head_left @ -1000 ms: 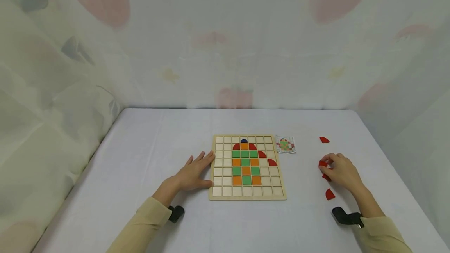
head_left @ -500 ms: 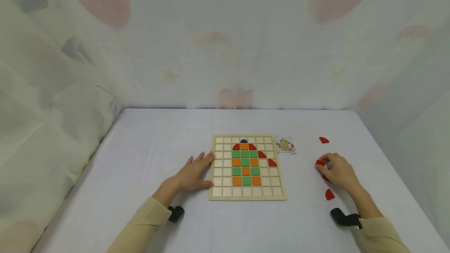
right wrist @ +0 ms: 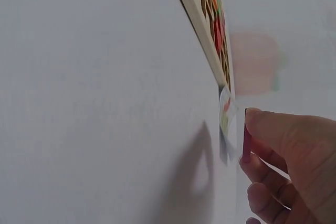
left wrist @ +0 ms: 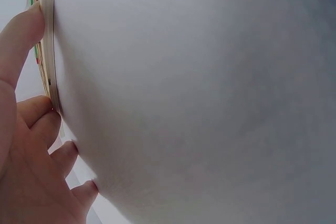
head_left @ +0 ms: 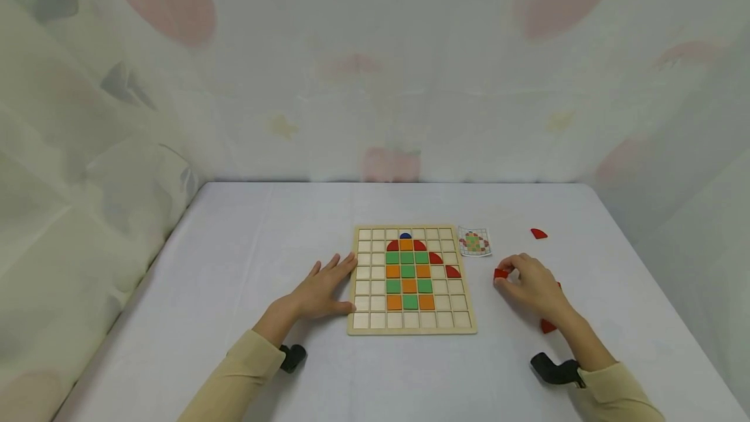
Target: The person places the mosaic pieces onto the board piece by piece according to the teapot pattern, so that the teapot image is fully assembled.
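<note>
A wooden grid board (head_left: 375,331) lies mid-table, with green and orange square tiles, red quarter-round tiles and a blue round-topped tile set in it. My left hand (head_left: 322,288) rests at its left edge, thumb and fingertips touching the frame. Right of the board, my right hand (head_left: 530,285) pinches a red tile (head_left: 500,273) between thumb and fingers. In the right wrist view that red tile (right wrist: 247,137) shows edge-on, held above the tabletop; its full outline is hidden.
A small printed pattern card (head_left: 474,241) lies against the board's right side. One red quarter-round tile (head_left: 539,234) sits at the far right. Another red tile (head_left: 547,326) is partly covered by the right forearm. Black camera mounts (head_left: 553,368) jut from both wrists.
My right hand has picked a red tile from the group on the right and carried it left toward the board. The left hand has stayed in place.
</note>
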A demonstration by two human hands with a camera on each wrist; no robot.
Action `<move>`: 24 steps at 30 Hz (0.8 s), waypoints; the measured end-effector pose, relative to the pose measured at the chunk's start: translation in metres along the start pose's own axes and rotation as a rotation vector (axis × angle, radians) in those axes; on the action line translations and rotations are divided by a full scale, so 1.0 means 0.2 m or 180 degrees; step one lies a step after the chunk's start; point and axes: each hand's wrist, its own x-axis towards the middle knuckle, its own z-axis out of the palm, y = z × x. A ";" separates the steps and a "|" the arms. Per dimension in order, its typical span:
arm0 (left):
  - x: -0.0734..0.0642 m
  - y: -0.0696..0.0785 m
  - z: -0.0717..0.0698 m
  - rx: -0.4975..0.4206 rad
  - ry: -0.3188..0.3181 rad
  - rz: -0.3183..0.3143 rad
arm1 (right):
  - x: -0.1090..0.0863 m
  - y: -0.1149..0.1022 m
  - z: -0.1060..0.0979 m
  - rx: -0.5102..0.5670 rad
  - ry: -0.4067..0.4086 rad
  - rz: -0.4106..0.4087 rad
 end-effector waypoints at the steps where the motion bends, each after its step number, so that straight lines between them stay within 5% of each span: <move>1: 0.00 0.00 0.00 0.0003 0.0003 0.0003 | 0.00 -0.01 0.01 0.0012 0.0004 -0.0048; 24: 0.00 0.00 0.00 0.0034 0.0015 0.0006 | 0.04 -0.25 0.17 0.0000 -0.0166 -0.0513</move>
